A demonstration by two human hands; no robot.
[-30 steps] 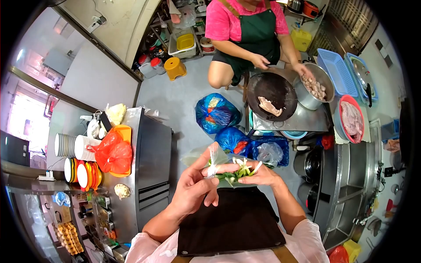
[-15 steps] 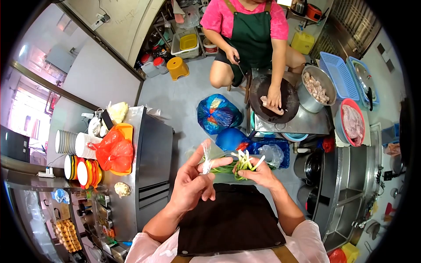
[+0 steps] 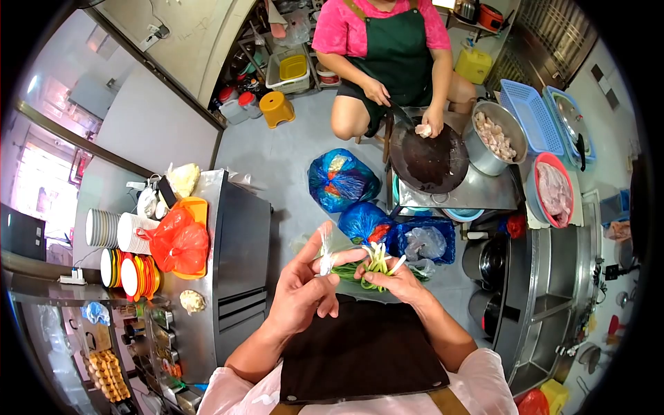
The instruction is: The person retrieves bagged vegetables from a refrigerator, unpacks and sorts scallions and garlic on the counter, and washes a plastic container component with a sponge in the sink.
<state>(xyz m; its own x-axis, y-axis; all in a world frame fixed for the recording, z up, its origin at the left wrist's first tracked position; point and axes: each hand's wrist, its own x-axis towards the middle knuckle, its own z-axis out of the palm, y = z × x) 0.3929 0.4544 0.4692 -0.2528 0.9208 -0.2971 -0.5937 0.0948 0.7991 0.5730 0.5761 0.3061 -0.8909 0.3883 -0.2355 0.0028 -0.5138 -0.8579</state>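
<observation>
In front of the dark apron, my left hand (image 3: 304, 287) has its fingers closed around the gathered neck of a clear plastic bag (image 3: 326, 261), with the index finger stretched out. Beside it, my right hand (image 3: 399, 282) grips a bunch of spring onions (image 3: 377, 259), their pale root ends pointing up. More green stalks lie below and behind my hands, partly hidden by them. The onions are close to the left hand's fingertips; whether they touch, I cannot tell.
Across from me, a person in a green apron (image 3: 398, 59) holds a knife (image 3: 399, 109) and a meat piece (image 3: 423, 130) over a round chopping board (image 3: 429, 162). A pot of meat (image 3: 477, 149) stands alongside. Blue bags (image 3: 344, 190) lie on the floor. A steel counter (image 3: 238, 235) is at left.
The spring onions' pale ends have drawn closer together in my right hand, while my left hand stays nearly still. The other person has lifted the meat from the board toward the knife.
</observation>
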